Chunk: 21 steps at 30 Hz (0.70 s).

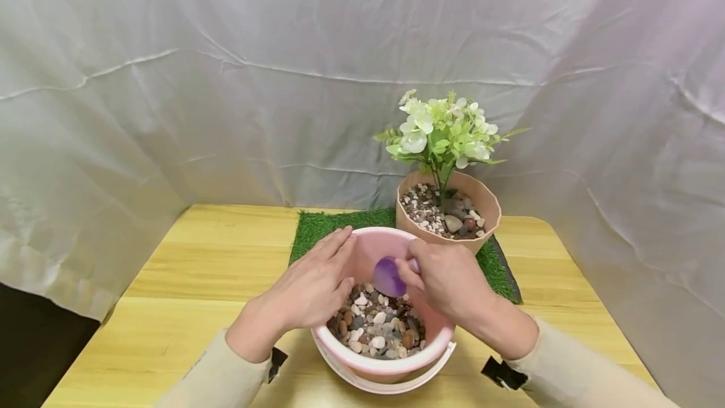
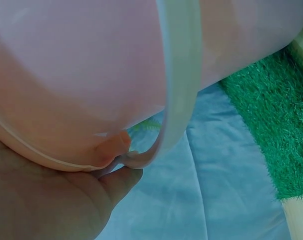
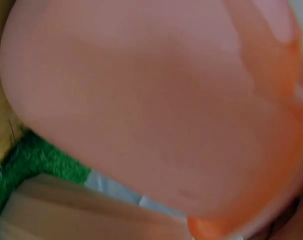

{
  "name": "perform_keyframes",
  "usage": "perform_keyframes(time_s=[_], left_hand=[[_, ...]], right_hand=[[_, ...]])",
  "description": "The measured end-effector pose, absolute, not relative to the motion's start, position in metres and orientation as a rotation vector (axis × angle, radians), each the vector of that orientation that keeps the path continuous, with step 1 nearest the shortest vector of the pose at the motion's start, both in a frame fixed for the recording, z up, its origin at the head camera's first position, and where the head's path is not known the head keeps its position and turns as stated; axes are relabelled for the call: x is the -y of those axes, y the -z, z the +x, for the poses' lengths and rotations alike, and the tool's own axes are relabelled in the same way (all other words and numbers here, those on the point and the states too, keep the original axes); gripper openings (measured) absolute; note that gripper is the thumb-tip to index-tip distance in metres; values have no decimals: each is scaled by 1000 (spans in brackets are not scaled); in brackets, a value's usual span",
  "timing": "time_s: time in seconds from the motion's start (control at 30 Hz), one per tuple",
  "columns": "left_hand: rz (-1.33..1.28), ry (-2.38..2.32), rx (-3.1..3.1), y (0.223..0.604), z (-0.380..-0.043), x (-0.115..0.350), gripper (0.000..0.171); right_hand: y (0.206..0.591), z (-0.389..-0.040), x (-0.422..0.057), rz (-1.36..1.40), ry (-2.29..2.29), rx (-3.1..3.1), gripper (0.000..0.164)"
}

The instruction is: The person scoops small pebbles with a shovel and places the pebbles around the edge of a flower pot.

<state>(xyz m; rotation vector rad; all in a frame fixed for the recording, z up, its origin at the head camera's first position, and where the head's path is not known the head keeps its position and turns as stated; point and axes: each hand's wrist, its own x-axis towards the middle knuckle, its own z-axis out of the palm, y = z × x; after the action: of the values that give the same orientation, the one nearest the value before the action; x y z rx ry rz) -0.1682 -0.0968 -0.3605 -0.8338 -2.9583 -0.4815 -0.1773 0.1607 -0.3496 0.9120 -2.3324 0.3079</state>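
A pink bucket (image 1: 387, 365) with a white rim stands in front of me, its lower part filled with pebbles (image 1: 376, 326). My left hand (image 1: 308, 285) rests on the bucket's left rim, fingers straight along it and thumb on the inner side. In the left wrist view, one fingertip lies beside the joint of the white bail handle (image 2: 179, 70). My right hand (image 1: 450, 276) is over the right rim and holds a purple scoop (image 1: 387, 277) by its handle. The scoop's bowl is inside the bucket, close over the pebbles at the far side.
Behind the bucket to the right, a peach pot (image 1: 487, 206) holds pebbles and a white-flowered plant (image 1: 447, 131). The pot is on a green turf mat (image 1: 317, 225) on the wooden table (image 1: 204, 307). Grey cloth (image 1: 272, 118) hangs around the table.
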Motion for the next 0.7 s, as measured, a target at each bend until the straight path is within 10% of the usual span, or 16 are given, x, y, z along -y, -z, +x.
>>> perform_keyframes(time_s=[0.7], left_hand=[[-817,514,2959,362,-169,97,71]], right_hand=[[338,-183,-146,790,-821,2903,20]])
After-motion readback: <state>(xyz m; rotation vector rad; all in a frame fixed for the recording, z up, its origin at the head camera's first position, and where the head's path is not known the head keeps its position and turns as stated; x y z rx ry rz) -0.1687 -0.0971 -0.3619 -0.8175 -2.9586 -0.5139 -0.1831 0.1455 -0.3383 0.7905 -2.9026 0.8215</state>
